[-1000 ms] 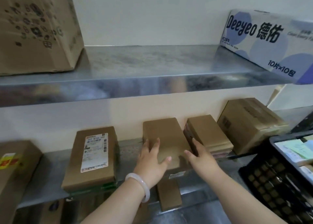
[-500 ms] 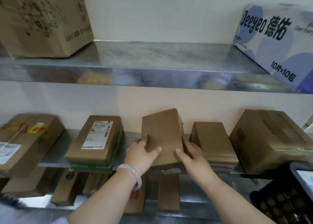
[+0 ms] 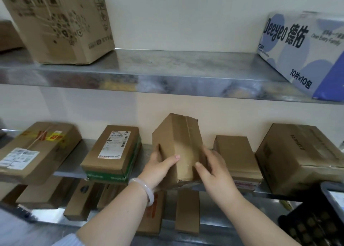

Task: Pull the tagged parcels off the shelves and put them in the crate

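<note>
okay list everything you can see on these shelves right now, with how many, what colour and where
held box: 1, brown, tilted up off the middle shelf, between both hands
labelled box: 1, brown over green, middle shelf, left of the held box
taped box: 1, brown with yellow tape, middle shelf, far left
flat boxes: a brown stack, count unclear, right of the held box
big box: 1, brown, middle shelf, far right
printed carton: 1, brown, top shelf, left
Deeyeo box: 1, white and blue, top shelf, right
lower boxes: several, brown, bottom shelf
crate: 1, black, bottom right
left hand: 1, on the held box, pale bangle on the wrist
right hand: 1, on the held box
</note>
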`<state>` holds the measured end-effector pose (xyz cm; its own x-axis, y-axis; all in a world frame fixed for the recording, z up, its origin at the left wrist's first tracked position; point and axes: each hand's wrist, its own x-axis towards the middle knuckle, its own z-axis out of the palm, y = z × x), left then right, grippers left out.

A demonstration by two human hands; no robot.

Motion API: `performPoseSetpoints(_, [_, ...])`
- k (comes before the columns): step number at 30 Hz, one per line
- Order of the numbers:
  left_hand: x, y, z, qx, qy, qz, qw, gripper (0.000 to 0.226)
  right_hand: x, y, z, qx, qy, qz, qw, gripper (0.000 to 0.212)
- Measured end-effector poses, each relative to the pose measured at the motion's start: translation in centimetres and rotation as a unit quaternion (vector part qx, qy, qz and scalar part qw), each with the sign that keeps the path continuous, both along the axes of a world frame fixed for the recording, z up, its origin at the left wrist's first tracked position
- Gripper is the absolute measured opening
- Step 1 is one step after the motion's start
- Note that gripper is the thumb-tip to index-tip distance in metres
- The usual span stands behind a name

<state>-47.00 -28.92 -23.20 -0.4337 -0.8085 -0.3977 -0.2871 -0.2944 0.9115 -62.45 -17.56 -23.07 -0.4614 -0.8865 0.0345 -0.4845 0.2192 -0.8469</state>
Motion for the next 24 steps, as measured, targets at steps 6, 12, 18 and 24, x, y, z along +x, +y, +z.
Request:
performPoseSetpoints(6, [0.8, 0.1, -0.5, 0.031, 0.102, -0.043, 0.993, 0.048, -0.1, -0.2, 1.1, 0.013, -0.209, -0.011, 0.978, 0.027])
performPoseSetpoints(12, [1.7, -0.2, 0.0, -0.088, 0.038, -0.001, 0.995, 0.05, 1.3, -0.2, 1.0, -0.027, -0.16, 0.02, 0.986, 0.033])
performPoseSetpoints(18, [0.8, -0.3, 0.9, -0.162, -0.124, -0.06, 0.977, 0.131, 2.8, -0.4, 0.6, -0.037, -0.097, 0.022, 0.994, 0.038])
performPoseSetpoints(24, [0.5, -0.3, 0.6, -0.159, -0.108, -0.049, 0.98, 0.122, 3.0, -0.6, 1.0, -0.035, -0.062, 0.04, 0.997, 0.036])
